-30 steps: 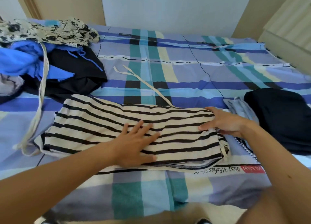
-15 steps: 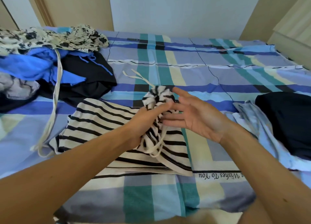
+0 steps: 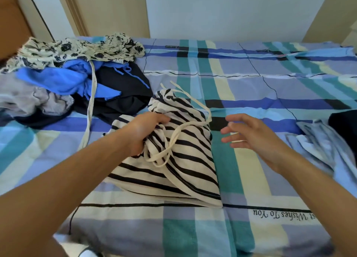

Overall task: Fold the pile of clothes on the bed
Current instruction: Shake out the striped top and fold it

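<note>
Left hand [image 3: 143, 133] grips the bunched cream-and-black striped cloth garment [image 3: 179, 160] on a bed with a blue, teal and cream plaid sheet [image 3: 251, 86].

The garment lies under and just right of that hand, its long axis running away from the person and its gathered end pointing far-left. The right hand [image 3: 249, 136] hovers just beside it, fingers spread, holding nothing. The left fingertips are buried in folds. A folded pale blue garment [image 3: 318, 140] at right is cut off by the frame edge.
</note>
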A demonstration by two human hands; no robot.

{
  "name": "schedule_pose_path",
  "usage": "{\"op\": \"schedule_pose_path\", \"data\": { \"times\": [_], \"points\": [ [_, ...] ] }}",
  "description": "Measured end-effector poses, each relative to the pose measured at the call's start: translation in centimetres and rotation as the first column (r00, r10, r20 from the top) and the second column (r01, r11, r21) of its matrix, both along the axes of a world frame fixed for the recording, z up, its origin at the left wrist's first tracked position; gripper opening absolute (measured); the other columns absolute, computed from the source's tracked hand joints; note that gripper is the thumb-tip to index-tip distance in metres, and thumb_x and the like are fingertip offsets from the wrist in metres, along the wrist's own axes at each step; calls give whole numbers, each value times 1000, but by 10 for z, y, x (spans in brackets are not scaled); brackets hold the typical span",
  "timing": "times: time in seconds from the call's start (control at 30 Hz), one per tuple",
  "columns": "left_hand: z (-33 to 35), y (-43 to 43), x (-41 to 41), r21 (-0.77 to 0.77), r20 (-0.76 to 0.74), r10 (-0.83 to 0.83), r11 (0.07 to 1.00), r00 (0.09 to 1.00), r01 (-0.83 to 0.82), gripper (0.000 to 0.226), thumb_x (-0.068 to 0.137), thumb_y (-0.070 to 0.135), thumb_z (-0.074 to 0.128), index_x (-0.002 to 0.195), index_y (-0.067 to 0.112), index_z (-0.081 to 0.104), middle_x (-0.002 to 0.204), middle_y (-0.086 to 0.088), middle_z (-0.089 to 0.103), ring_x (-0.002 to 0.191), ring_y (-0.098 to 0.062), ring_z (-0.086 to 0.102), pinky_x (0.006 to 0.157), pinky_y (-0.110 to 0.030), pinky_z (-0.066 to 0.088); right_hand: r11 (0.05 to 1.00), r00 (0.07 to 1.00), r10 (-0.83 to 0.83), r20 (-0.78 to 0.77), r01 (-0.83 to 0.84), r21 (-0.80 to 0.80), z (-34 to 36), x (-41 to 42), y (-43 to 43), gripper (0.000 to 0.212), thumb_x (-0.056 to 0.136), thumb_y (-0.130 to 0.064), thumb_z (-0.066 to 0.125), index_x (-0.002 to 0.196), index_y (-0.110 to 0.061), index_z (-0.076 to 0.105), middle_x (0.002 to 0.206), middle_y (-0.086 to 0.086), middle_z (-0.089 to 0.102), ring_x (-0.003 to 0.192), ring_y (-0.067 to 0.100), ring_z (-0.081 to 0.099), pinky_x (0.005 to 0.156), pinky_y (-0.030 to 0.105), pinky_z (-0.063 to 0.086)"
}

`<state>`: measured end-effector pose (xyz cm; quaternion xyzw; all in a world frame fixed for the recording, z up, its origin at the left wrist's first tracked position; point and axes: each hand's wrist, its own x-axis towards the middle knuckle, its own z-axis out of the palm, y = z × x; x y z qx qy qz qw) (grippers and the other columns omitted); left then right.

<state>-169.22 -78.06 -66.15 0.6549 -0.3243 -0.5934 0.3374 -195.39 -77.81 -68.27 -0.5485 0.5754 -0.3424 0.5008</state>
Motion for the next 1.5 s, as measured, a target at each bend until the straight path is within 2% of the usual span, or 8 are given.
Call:
{"op": "schedule_pose_path", "data": {
  "times": [0.37,0.53,0.7,0.8,1.0,1.27,1.4,1.5],
  "points": [
    [-26,1,111,86,384,-25,996,923,-9,22,91,0,58,112,-2,64,98,-26,72,83,-35,70,81,-47,59,956,917,293,-272,-278,95,-49,58,6,42,91,-33,69,127,-36,48,107,-10,62,93,13,67,90,42,57],
    [-38,-5,115,-30,750,-69,990,657,137,8,89,10,60,94,10,54,89,-12,62,86,-29,60,70,-34,49,972,948,234,-217,-220,84,-59,70,7,60,87,-33,74,135,-41,39,108,-10,58,93,15,68,91,42,57],
    [-52,-9,117,-19,720,-121,981,683,194,100,57,92,60,133,29,45,128,5,59,116,-22,58,101,-46,49,992,977,125,-173,-117,52,-66,78,5,80,82,-31,79,146,-37,31,113,-9,59,98,6,62,95,38,54],
    [-53,-5,110,58,715,-211,968,666,244,124,45,85,77,146,30,30,137,9,50,123,-20,53,103,-38,45,991,999,53,-12,-51,123,-67,84,1,89,79,-31,82,148,-40,26,112,-8,62,103,12,64,95,37,53],
    [-50,-7,105,86,757,-206,972,621,218,92,65,57,80,139,18,41,131,-1,57,112,-22,54,93,-32,46,979,982,100,159,-126,159,-72,95,-6,101,76,-26,86,149,-53,21,145,-7,51,128,18,53,109,47,45],
    [-32,7,72,101,566,-325,939,757,328,30,87,41,70,111,25,62,108,2,67,97,-14,63,84,-26,51,941,928,335,-164,-320,114,-17,46,-9,66,85,-6,74,130,-51,57,139,-11,53,122,14,55,101,36,52],
    [-36,23,46,140,823,-372,865,429,481,57,83,56,68,123,22,46,114,3,59,98,-15,55,79,-26,48,887,636,456,-622,-380,262,-6,16,-7,79,88,-30,74,151,-46,29,143,-9,46,115,8,50,90,23,48],
    [-38,27,37,-44,995,-14,810,94,584,85,75,60,69,142,21,31,124,0,42,111,-21,44,93,-35,47,964,576,224,-786,-249,93,-16,14,-18,82,89,-41,70,155,-38,22,125,-2,64,110,17,59,92,34,49]
  ]
}}
